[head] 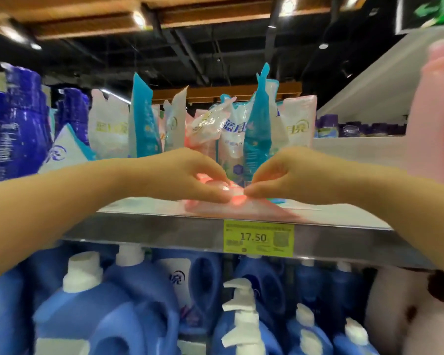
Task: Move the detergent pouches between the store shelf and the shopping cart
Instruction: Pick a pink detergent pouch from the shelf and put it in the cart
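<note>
Closest to me, down low, I've got rows of blue jugs [108,303] with white caps on the lower shelf, a bit smeared by blur. Just above them runs the metal shelf edge [164,231], and there's a yellow-green price tag [258,238] clipped to it reading 17.50.

Now the hands. Both forearms reach in over that edge and meet in the middle. The left hand [187,175] has its fingers curled down, tips pinching the pink pouch [262,211]. The right hand [290,175] mirrors it, fingers curled, pinching the same pouch from the other side, the fingertips of the two hands almost touching. The pouch lies flat at the very front of the upper shelf, right above the price tag.

Behind the hands, a crowd of standing pouches [259,129], white, teal and pink, some upright, some leaning on each other. Dark blue bottles [16,124] at far left, a big pink bottle [436,111] at far right. Up top, ceiling lights [139,17] on wooden beams.
</note>
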Available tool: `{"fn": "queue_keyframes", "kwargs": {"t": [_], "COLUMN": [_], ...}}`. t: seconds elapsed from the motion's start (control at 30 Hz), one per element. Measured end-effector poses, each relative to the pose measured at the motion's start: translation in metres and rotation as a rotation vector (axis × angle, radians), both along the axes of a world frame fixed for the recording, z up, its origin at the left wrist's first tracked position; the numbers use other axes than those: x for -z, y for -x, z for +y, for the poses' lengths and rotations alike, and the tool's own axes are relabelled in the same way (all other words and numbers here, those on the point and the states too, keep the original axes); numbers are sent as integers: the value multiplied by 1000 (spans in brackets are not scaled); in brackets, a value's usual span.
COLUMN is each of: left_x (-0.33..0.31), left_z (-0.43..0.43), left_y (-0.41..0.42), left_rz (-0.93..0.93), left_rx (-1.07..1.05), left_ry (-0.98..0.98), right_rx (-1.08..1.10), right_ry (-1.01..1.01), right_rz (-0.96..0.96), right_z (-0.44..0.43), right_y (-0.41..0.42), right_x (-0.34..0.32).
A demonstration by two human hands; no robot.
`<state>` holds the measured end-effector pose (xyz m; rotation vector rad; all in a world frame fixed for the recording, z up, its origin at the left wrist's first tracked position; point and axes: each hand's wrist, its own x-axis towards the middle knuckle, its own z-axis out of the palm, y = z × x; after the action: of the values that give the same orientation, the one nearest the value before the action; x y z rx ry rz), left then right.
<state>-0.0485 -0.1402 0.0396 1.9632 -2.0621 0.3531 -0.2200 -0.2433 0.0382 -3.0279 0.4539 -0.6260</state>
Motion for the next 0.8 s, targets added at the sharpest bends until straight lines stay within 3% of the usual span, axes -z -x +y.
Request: {"fn": "queue_keyframes", "kwargs": {"t": [0.13,0.23,0.4,0.5,0.57,0.7,0.8], "left_x": [1,-12,-60,-88,-99,-101,-94], "left_z": [-1,-8,-33,-46,-52,-63,-60], "left_y": [-4,-5,-17,-29,-35,-39,-35], "left_rz": [87,79,223,444,625,901,1101], "left_rx": [171,150,115,172,239,202,177], "left_ry": [139,326,808,955,1018,1005,929], "right_rx": [-29,3,-103,-145,-52,2,-84], "right_ry": [-75,-110,-473,-586,-633,-790,-918], "right_rz": [-10,-50,-526,-772,-765,-502,-558], "right_z": [-2,-4,0,-4,-9,-13,-14], "right_y": [-3,-4,-12,-20,-31,-51,-58], "right_x": [-2,-2,-11,-15,-14,-3,1]}}
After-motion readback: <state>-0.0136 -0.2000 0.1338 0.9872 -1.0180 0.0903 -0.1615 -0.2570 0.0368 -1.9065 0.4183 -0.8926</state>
